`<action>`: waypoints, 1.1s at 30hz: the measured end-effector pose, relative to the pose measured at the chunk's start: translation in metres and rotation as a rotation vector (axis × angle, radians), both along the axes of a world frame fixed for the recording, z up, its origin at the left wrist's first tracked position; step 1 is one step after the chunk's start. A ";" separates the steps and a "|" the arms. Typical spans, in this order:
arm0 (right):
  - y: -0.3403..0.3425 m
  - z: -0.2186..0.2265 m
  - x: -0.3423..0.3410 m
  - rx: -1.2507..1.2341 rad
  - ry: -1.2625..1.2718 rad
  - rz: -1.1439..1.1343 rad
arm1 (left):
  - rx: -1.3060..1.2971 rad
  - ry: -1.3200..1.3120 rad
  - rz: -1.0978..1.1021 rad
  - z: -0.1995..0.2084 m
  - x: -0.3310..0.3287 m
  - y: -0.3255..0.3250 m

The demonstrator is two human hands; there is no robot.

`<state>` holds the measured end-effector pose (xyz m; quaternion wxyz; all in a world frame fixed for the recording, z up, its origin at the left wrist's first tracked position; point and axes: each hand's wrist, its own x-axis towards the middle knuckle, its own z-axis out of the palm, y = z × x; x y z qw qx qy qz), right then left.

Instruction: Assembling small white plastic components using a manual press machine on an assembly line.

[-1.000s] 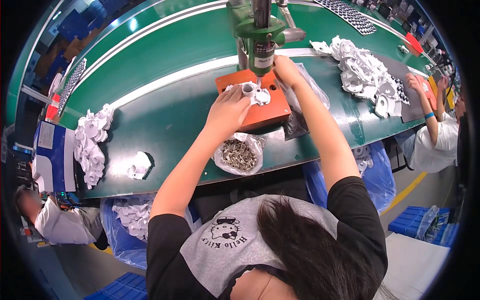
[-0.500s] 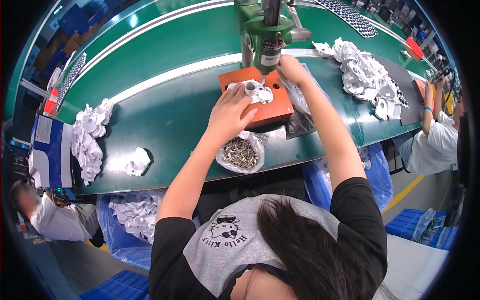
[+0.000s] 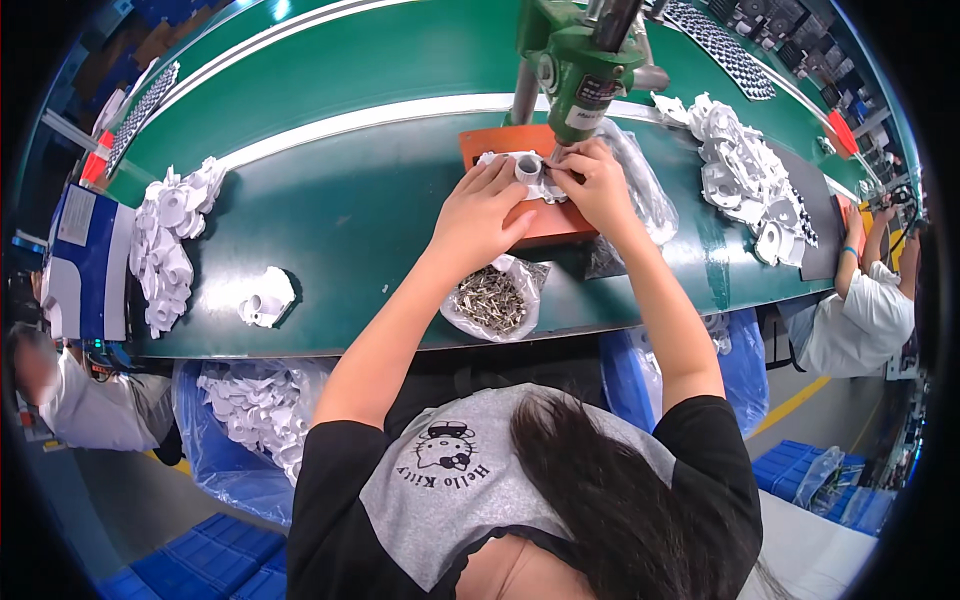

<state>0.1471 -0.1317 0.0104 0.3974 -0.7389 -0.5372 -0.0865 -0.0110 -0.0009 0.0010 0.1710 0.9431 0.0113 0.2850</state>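
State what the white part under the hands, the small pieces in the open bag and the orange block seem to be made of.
White moulded part: likely matte plastic, uniform and dull. Small grey pieces in the clear bag: probably metal, showing glints. Flat orange block: smooth, matte; plastic or painted, unclear.

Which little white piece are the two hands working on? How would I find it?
Start at the long green table and find the green press machine standing at its far side. Right under it sits an orange block, and the white plastic part lies on top, between the left hand and right hand. Unlike the heaped white parts, it sits alone with a short round tube pointing up.
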 end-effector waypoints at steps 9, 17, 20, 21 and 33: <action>-0.010 0.007 -0.020 -0.110 -0.378 0.032 | 0.012 0.016 0.019 -0.003 -0.001 0.002; -0.028 0.024 -0.061 0.037 -0.095 0.046 | -0.031 0.015 0.016 -0.003 -0.001 0.003; -0.027 0.015 -0.108 -0.153 -0.104 0.249 | -0.038 0.010 0.026 -0.006 -0.001 0.005; -0.023 0.005 -0.117 -0.141 -0.124 0.298 | -0.041 -0.001 0.040 -0.008 -0.001 0.005; 0.006 -0.033 -0.143 -0.115 -0.305 0.149 | -0.179 0.046 -0.001 -0.005 0.001 0.012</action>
